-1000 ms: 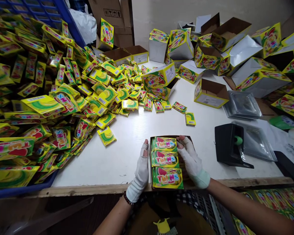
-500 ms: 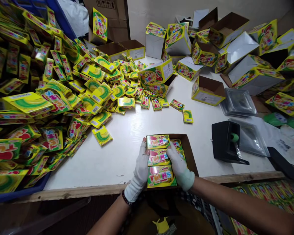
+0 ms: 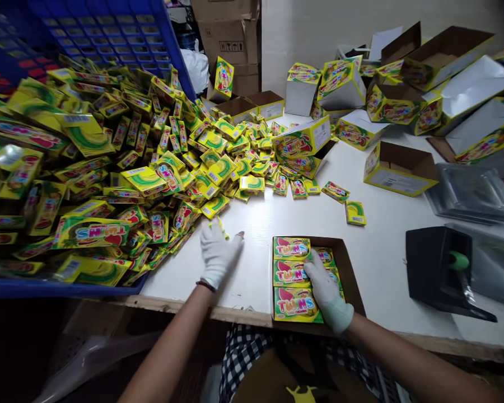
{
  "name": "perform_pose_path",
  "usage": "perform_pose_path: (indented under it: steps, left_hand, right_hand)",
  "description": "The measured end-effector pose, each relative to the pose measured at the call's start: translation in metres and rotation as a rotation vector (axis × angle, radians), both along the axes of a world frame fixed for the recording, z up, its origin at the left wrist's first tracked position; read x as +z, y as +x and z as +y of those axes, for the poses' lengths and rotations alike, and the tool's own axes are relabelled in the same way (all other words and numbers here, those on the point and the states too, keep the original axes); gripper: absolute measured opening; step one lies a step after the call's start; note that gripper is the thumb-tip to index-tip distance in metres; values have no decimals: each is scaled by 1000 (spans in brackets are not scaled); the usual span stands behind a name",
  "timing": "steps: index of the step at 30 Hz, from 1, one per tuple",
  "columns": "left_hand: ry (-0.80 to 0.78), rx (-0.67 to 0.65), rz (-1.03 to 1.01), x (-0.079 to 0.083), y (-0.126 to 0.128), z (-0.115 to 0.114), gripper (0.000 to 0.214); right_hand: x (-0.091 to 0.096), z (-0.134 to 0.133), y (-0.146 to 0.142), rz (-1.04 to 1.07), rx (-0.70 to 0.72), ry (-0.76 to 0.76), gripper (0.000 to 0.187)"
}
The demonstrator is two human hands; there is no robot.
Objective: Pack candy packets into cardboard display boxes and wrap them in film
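Observation:
A brown cardboard tray sits at the table's near edge and holds rows of yellow-green TWINS packets. My right hand, in a white fingerless glove, lies flat on the packets in the tray, fingers stretched out. My left hand, gloved the same way, is out to the left over a loose yellow packet at the edge of the heap. Its fingers curl down on that packet, which is mostly hidden under them.
A big heap of loose TWINS packets spills from a blue crate on the left. Open display boxes crowd the back and right. A black tape dispenser and clear plastic sheets lie on the right.
My left hand has left the tray's side and moved left to the heap's edge. My right hand stays on the packets. The view has shifted left.

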State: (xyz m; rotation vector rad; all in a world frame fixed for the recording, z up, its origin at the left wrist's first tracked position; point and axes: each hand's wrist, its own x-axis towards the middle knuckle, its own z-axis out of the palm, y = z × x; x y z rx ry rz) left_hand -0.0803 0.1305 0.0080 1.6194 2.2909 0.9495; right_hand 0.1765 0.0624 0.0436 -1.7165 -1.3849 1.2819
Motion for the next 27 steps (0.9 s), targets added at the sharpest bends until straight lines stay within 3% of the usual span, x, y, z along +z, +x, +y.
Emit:
perform_pose_path:
  steps: [3,6,9,11,12,15,17,19,22,24,25,27]
  left_hand:
    - [-70,49,133,-9,-33,13,68]
    - [15,4,-144,2,-40,4,52]
    - [55,-86,-472,43,-16,-19,52]
    - [32,-275,-594,80,16,-35,49]
    - [8,-393,-628,97,35,-42,46]
    - [-130,-693,-683,127,84,-60,42]
    - [-145,-744,-588,125,102,-69,48]
    - [-71,-782,-368,110,108,-78,60]
    - [39,-992,50,83,108,-91,81]
    - [33,-1107,268,69,106,-99,84]
    - [17,-1132,339,65,105,-101,83]
    - [-4,-1158,392,60,102,-103,81]
  right_hand:
    - [5,3,10,84,-26,-51,66]
    - [23,5,35,66,-55,83,66]
    - [65,9,54,-150,142,519,44]
    - [99,14,56,-339,390,778,35]
    - [114,18,54,-456,534,803,36]
    - [145,33,50,-780,830,629,33]
    - [151,42,56,-888,904,429,29]
    - [148,50,68,-946,966,185,29]
    - [131,58,80,-990,1122,-170,34]
    - [112,62,78,-990,1190,-297,35]
    - [101,64,75,-974,1185,-310,34]
    - [78,67,66,-863,1067,-197,31]
